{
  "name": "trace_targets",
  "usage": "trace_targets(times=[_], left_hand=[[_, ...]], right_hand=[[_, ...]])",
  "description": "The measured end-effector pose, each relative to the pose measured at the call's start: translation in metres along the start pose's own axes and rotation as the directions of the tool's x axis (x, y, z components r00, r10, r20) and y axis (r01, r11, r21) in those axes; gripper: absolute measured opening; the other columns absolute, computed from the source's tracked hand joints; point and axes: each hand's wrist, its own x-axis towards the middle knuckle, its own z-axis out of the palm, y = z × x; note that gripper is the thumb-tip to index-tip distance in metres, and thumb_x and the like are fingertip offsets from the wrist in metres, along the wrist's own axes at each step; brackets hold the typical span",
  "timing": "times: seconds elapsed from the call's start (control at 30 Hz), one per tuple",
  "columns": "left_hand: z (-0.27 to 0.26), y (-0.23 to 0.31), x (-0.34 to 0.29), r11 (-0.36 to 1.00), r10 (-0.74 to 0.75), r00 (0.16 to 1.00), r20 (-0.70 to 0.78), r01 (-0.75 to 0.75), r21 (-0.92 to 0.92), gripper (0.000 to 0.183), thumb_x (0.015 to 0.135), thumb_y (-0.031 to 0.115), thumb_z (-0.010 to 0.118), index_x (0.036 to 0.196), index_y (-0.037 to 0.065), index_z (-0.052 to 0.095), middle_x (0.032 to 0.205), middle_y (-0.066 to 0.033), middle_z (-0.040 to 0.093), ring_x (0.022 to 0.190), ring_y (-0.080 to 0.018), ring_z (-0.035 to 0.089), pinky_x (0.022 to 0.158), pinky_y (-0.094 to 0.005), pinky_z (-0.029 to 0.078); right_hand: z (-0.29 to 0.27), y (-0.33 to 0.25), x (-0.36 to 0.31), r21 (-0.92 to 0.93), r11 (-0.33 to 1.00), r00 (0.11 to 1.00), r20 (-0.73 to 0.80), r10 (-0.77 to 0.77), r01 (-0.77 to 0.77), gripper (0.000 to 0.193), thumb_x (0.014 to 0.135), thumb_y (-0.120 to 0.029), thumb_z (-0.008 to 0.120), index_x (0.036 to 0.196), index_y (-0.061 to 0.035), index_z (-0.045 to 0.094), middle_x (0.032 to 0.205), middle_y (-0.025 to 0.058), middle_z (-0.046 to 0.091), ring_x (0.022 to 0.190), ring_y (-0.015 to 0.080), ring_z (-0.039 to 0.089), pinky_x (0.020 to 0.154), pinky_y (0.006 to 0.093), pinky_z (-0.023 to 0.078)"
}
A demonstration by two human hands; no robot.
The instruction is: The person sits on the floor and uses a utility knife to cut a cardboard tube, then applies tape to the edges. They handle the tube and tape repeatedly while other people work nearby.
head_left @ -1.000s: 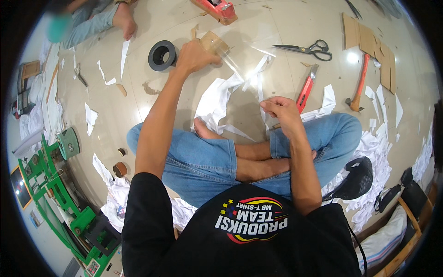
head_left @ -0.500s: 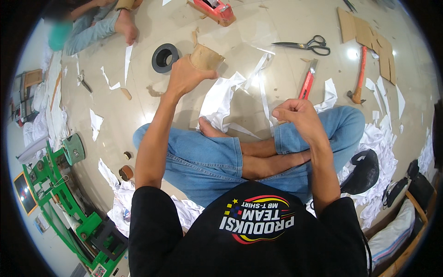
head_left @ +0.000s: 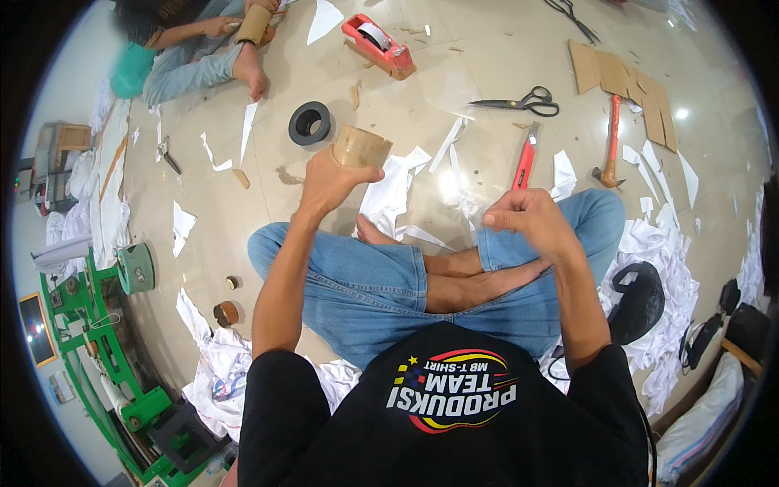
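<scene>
In front of my left knee, my left hand (head_left: 326,180) grips a short tan cylinder (head_left: 363,148) that looks like a cut piece of bamboo, its uneven rim facing away from me. My right hand (head_left: 529,217) is raised over my right shin with the fingers curled and thumb pressed to forefinger; whatever it may hold is too small to make out. Just beyond it a red box cutter (head_left: 526,156) lies on the floor. A black tape roll (head_left: 310,123) rests beyond my left hand, and white cloth scraps (head_left: 398,187) lie between my hands.
Black-handled scissors (head_left: 519,103), a red tape dispenser (head_left: 379,46), an orange-handled hammer (head_left: 612,142) and cardboard pieces (head_left: 621,81) lie farther off. A co-worker's hands hold another brown cylinder (head_left: 254,24) at far left. White cloth heaps (head_left: 661,300) lie beside me; a green machine (head_left: 105,325) stands left.
The whole view has shifted, bringing more of the co-worker and the tape dispenser into sight. My left hand keeps hold of the bamboo piece, now slightly more upright. My right hand stays pinched.
</scene>
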Motion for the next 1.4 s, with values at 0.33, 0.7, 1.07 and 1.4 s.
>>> trace_targets(times=[0.33,0.7,1.07,1.4], left_hand=[[0.019,0.001,-0.057,0.644,-0.005,0.956,0.294,0.228,-0.730,0.058,0.082,0.022,0.082,0.127,-0.011,0.065,0.112,-0.0182,0.074,0.103,-0.0248,0.073,0.095,-0.0354,0.058],[0.045,0.045,-0.129,0.229,0.279,0.916,0.288,0.228,-0.946,0.102,0.072,0.046,0.084,0.150,-0.008,0.047,0.127,-0.0249,0.068,0.112,-0.0397,0.071,0.098,-0.0535,0.059],[0.097,0.044,-0.142,-0.143,0.459,0.848,0.266,0.366,-0.920,0.114,0.067,0.071,0.083,0.146,-0.004,0.050,0.120,-0.0209,0.066,0.106,-0.0347,0.063,0.090,-0.0465,0.049],[0.129,0.052,-0.143,-0.363,0.761,0.615,0.209,0.670,-0.648,0.105,0.067,0.074,0.087,0.134,0.000,0.053,0.102,-0.0054,0.057,0.097,-0.0208,0.052,0.090,-0.0365,0.045]], right_hand=[[-0.041,0.010,0.016,-0.007,1.000,0.978,0.205,-0.028,0.030,0.022,0.086,-0.021,0.086,0.093,-0.0011,0.080,0.083,0.0042,0.075,0.077,0.0107,0.066,0.071,0.0268,0.050],[-0.054,-0.013,0.021,0.068,0.996,0.893,0.444,-0.079,0.054,0.029,0.084,-0.023,0.089,0.094,0.0020,0.080,0.081,0.0057,0.074,0.076,0.0125,0.064,0.071,0.0277,0.050],[-0.047,-0.022,0.027,0.031,0.991,0.855,0.504,-0.125,0.127,0.034,0.081,-0.023,0.090,0.094,0.0057,0.080,0.079,0.0060,0.072,0.072,0.0133,0.060,0.065,0.0275,0.046],[-0.023,-0.027,0.029,0.179,0.984,0.802,0.585,-0.120,0.017,0.025,0.079,-0.014,0.092,0.092,0.0044,0.080,0.081,0.0067,0.075,0.072,0.0114,0.061,0.066,0.0266,0.048]])
